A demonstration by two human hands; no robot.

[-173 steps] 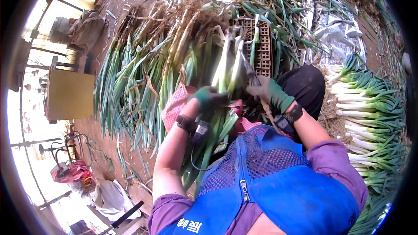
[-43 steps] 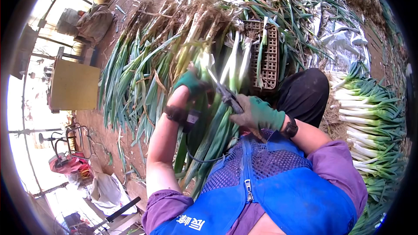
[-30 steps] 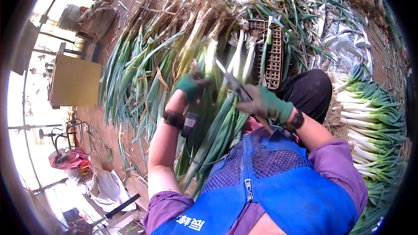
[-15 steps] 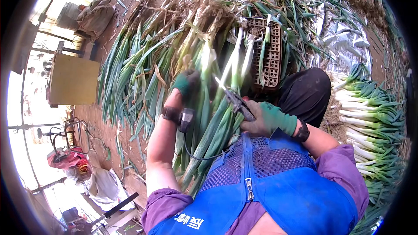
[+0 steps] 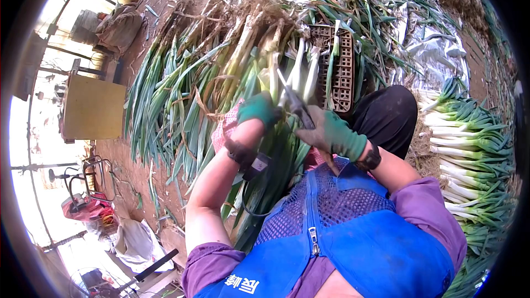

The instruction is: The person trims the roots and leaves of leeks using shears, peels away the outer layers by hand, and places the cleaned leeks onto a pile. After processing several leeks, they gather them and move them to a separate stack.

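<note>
My right hand, in a green and grey glove, is wrapped round the dark handle of a tool with a thin pale tip. That tip points up toward the white stalks. My left hand, in a green glove, is closed over the leek stalks beside the tool; what its fingers hold is blurred. Below and left of both hands spread long green leaves. Uncleaned leeks with brown roots lie above my left hand. White stalks rest against a brown plastic crate.
Trimmed leeks lie in a row at the right. Leaf scraps and silvery sheeting cover the upper right. A yellow board stands at the left, above a red bag. My bent knee is beside the crate.
My left hand has moved right, closer to the tool. The tool has shifted slightly and points more steeply upward. Pink patterned cloth now shows by my left wrist.
</note>
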